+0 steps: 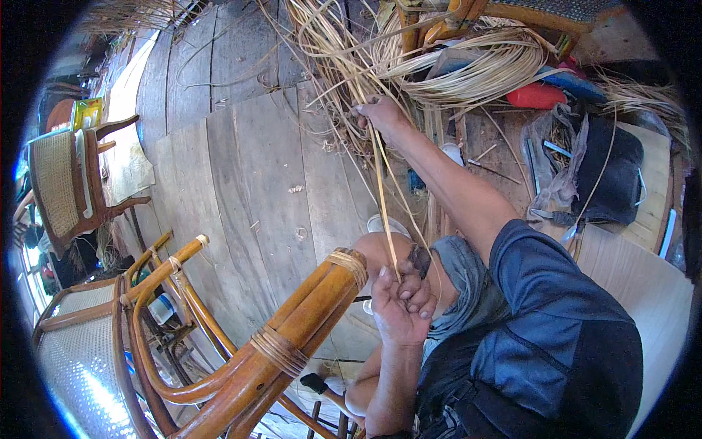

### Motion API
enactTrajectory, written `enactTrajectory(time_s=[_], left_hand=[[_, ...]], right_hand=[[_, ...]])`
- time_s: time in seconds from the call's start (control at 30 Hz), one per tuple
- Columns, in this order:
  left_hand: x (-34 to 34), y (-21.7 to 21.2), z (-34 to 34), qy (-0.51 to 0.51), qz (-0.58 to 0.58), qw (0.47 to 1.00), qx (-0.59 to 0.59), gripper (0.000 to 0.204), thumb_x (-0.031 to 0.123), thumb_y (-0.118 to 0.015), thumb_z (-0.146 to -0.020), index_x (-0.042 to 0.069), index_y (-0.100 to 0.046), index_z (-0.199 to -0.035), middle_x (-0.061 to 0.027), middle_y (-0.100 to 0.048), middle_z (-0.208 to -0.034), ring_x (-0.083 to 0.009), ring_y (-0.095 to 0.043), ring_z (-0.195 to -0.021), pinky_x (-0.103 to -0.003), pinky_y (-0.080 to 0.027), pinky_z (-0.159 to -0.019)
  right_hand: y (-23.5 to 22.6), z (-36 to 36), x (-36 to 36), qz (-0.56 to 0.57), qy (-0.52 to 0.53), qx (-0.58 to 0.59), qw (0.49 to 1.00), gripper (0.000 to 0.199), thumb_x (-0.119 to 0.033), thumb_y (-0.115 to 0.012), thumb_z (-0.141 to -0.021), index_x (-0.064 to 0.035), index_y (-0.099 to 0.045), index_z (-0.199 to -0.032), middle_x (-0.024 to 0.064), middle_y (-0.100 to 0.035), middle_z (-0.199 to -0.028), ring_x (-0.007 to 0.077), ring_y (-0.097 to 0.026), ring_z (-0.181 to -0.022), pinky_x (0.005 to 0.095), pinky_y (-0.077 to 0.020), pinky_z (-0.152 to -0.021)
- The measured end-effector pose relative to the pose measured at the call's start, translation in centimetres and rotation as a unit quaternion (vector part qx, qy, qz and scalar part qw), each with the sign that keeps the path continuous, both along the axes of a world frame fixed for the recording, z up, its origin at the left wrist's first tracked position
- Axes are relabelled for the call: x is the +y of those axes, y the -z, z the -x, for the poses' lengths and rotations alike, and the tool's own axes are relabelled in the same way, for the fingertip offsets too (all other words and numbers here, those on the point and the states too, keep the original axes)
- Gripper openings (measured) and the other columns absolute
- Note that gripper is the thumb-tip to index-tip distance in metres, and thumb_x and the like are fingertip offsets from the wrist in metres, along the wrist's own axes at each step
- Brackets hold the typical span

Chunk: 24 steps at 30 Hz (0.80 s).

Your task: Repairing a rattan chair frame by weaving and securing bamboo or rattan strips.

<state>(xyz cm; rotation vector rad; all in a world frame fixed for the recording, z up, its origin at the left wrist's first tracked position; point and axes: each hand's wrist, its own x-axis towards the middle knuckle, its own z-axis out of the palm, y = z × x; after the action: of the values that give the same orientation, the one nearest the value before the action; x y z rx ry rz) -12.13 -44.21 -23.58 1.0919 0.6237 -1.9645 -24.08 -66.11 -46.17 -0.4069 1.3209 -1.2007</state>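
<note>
A long, pale rattan strip (380,194) runs taut between my two hands. My left hand (404,304), palm up with curled fingers, grips its near end close to my knee. Farther off, at the end of my stretched arm, my right hand (382,118) is closed on the strip beside a loose heap of rattan strips (333,69). Just left of my left hand rises a thick, varnished rattan chair leg (303,311) made of several poles. Strip bindings (279,351) wrap its middle and its end.
A coiled rattan bundle (475,73) lies at the far right beside a red object (537,96). Nearer are a plastic bag (552,157) and a black bag (610,172). Chairs with woven cane panels (55,183) stand on the left, over a plank floor (256,175).
</note>
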Motion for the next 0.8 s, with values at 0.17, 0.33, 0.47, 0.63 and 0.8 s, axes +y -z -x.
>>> enactTrajectory(time_s=[0.17,0.33,0.47,0.63,0.8], left_hand=[[1.5,-2.3,-0.2,0.071,0.042,0.992,-0.098,0.034,0.042,-0.043,-0.087,0.008,-0.049,-0.085,0.0052,-0.03,-0.058,-0.0072,-0.029,-0.045,-0.022,-0.027,-0.038],[10.2,-8.7,-5.7,0.1,0.101,0.989,-0.037,0.032,0.036,-0.047,-0.085,0.007,-0.048,-0.074,-0.0017,-0.042,-0.065,-0.0157,-0.044,-0.057,-0.029,-0.038,-0.052],[21.7,-9.8,-13.3,-0.051,0.058,0.984,-0.162,0.016,0.02,-0.049,-0.086,0.005,-0.055,-0.082,-0.0106,-0.051,-0.075,-0.022,-0.042,-0.057,-0.036,-0.038,-0.056],[24.4,-12.2,-14.1,0.025,0.155,0.931,-0.328,0.019,0.021,-0.049,-0.086,0.003,-0.053,-0.089,-0.011,-0.052,-0.081,-0.0221,-0.043,-0.066,-0.036,-0.037,-0.064],[24.6,-13.7,-12.2,0.081,0.247,0.846,-0.466,0.025,0.023,-0.049,-0.086,0.0,-0.052,-0.096,-0.0115,-0.053,-0.088,-0.0222,-0.045,-0.075,-0.036,-0.035,-0.072]], right_hand=[[-0.7,-0.8,0.7,-0.056,-0.006,-0.079,0.995,0.009,-0.008,-0.055,-0.082,-0.0004,-0.059,-0.082,0.0077,-0.059,-0.066,0.0147,-0.053,-0.049,0.0281,-0.0427,-0.043],[-2.2,0.6,1.4,-0.094,-0.039,-0.371,0.923,0.022,-0.019,-0.049,-0.088,0.0,-0.06,-0.09,0.0083,-0.059,-0.069,0.0161,-0.055,-0.055,0.0283,-0.0457,-0.044],[-4.1,0.3,2.7,-0.068,-0.019,-0.333,0.94,0.017,-0.017,-0.051,-0.086,-0.0014,-0.058,-0.091,0.0094,-0.06,-0.074,0.0177,-0.056,-0.055,0.0307,-0.0478,-0.047],[-8.7,0.2,6.1,-0.062,-0.1,-0.248,0.962,0.012,-0.017,-0.058,-0.082,-0.0054,-0.057,-0.084,0.0048,-0.058,-0.07,0.0148,-0.055,-0.061,0.0289,-0.0462,-0.047],[-13.1,3.0,8.8,-0.009,-0.097,-0.262,0.96,0.011,-0.016,-0.059,-0.082,-0.0056,-0.058,-0.087,0.0029,-0.056,-0.069,0.0121,-0.054,-0.059,0.0243,-0.0414,-0.043]])
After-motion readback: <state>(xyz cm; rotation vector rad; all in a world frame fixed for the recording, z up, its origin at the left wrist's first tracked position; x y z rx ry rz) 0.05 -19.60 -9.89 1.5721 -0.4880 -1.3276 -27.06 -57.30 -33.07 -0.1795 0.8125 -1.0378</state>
